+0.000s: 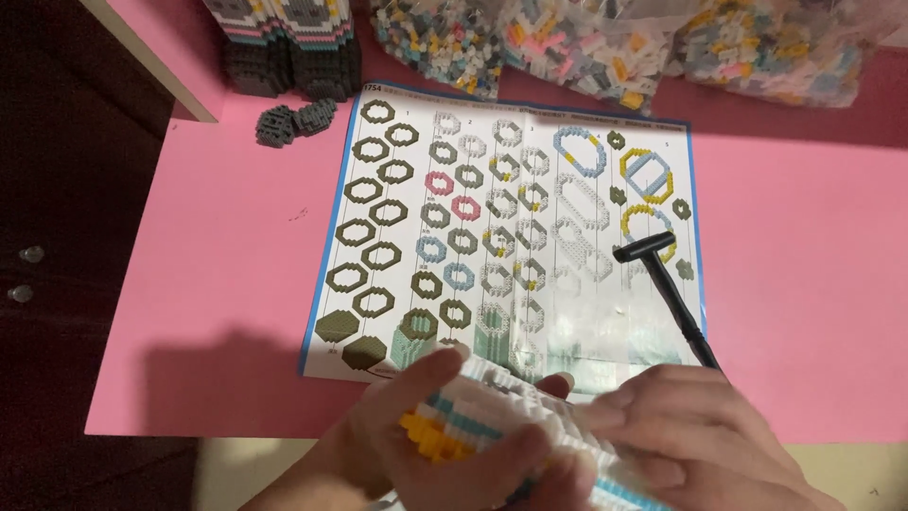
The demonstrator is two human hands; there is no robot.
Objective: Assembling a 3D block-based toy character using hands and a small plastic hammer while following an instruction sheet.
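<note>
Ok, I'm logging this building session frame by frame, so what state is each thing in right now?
Left hand: closed around the block model from below.
Right hand: gripping the model and a black tool together.
White block model: part built, with blue and yellow bands, held over the table edge.
Black hammer-shaped tool: head resting on the sheet.
Instruction sheet: unfolded, flat on the pink table.
Bags of loose bricks: full.
Grey built piece: lying loose.

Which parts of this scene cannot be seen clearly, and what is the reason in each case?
All in the head view:
- White brick model: mostly covered by the left hand and right hand, blurred, cut off by the bottom edge.
- Black tool: its lower end is hidden behind the right hand.
- Bags of bricks: cut off by the top edge; single pieces too small.
- Instruction sheet: its bottom edge is hidden by both hands.
</note>
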